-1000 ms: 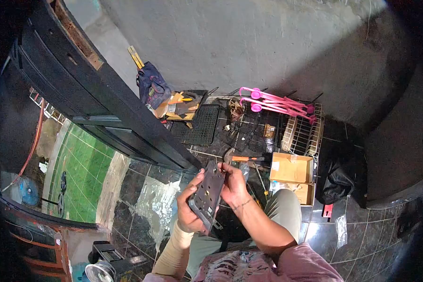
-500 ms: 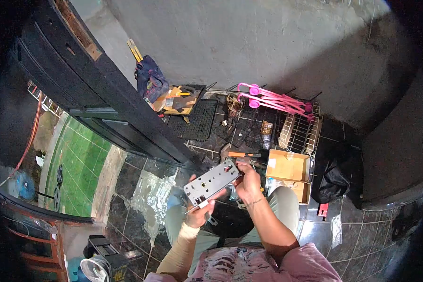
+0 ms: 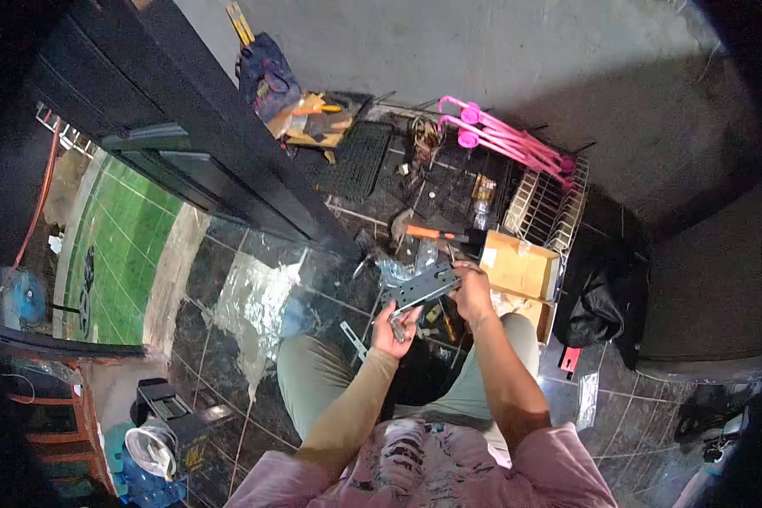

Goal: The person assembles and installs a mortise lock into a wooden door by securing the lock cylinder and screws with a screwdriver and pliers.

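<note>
A mortise lock body (image 3: 421,289) is held level between my two hands, above the floor in front of my knees. My left hand (image 3: 394,333) closes on its near left end, fingers curled underneath. At the other end, my right hand (image 3: 472,290) grips the right edge, with the thumb side toward the far face. The lock's broad face looks dark and is dotted with holes. Below it lie a slim slotted metal plate (image 3: 354,340) and clear plastic wrapping (image 3: 394,272). A hammer (image 3: 432,233) with an orange handle rests just beyond.
An opened cardboard box (image 3: 518,264) sits right of my hands, beside a white wire rack (image 3: 533,207). Pink folded tubing (image 3: 516,146) leans behind it. A dark door (image 3: 220,144) stands at left. A black bag (image 3: 603,309) lies at right.
The lock body has tipped from facing me, bright, to a flatter, darker angle. Both hands have shifted slightly right, the left also upward. My view has turned a little.
</note>
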{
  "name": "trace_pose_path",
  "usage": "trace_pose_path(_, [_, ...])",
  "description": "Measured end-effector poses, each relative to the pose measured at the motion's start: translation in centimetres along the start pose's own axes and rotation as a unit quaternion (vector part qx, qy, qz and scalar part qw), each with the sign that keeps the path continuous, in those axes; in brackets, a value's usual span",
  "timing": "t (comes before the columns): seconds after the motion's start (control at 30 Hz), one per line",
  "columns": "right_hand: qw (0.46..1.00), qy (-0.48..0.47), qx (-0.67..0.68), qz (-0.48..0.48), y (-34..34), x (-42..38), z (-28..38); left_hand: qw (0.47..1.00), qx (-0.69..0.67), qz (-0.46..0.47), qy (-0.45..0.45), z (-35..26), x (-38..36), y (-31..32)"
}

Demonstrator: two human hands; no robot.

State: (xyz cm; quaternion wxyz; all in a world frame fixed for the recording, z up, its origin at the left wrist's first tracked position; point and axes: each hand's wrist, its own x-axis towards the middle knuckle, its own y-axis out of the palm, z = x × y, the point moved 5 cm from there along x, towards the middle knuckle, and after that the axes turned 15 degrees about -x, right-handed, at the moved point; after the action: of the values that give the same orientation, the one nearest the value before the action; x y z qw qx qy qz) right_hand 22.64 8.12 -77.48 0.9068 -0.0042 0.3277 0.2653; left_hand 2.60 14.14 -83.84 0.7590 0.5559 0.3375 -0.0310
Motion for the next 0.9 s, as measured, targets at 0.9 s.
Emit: trace_pose_path(0.9, [0.888, 0.109, 0.384, 0.228, -0.5, 3.2, -14.6, 0.957, 0.25, -0.135, 0.057, -7.2, 1.2, -3.6])
